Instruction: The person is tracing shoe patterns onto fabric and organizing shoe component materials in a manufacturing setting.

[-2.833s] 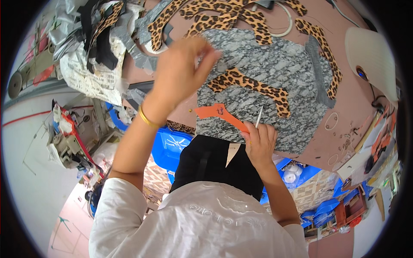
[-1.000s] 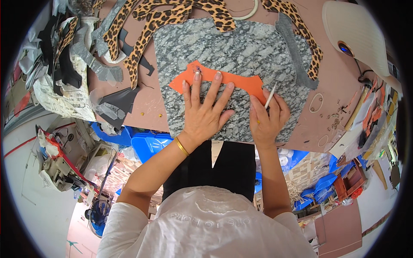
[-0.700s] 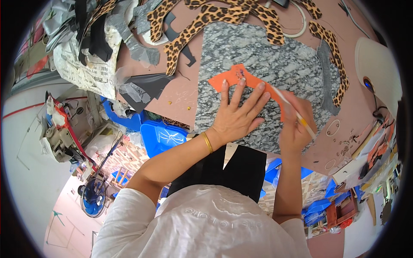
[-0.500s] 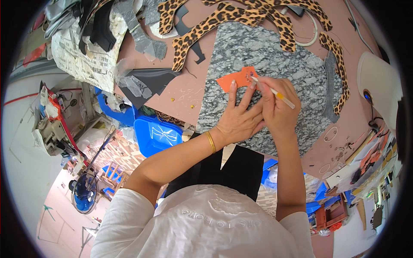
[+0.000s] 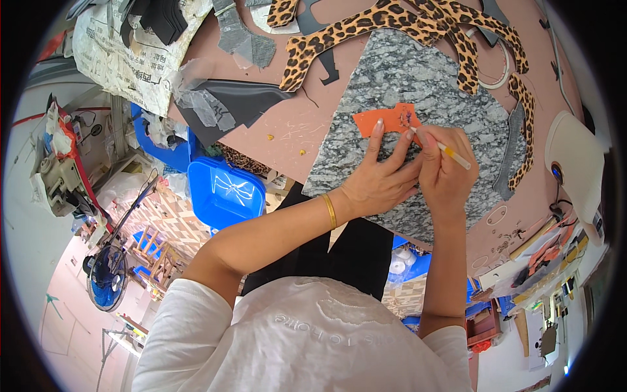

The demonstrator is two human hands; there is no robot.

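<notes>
Left hand [image 5: 382, 186], fingers spread, is pressing on an angular, flat, bright-orange piece [image 5: 392, 119] lying on a grey-and-white mottled sheet [image 5: 405, 72] atop the pinkish worktop [image 5: 261, 149]. Right hand [image 5: 447, 171] is pinching a slim white pen with a yellow band [image 5: 450, 152]; its tip is sitting at dark marks on the orange piece. Curved leopard-print strips [image 5: 339, 44] are bordering the sheet's far edge.

Orange piece [image 5: 377, 122] runs out of sight behind left hand [image 5: 384, 181] and right hand [image 5: 449, 173], its dark marks [image 5: 405, 117] too small to make out, white pen [image 5: 455, 157] perhaps touching it, leopard-print strip [image 5: 283, 12] cut by the top edge.
</notes>
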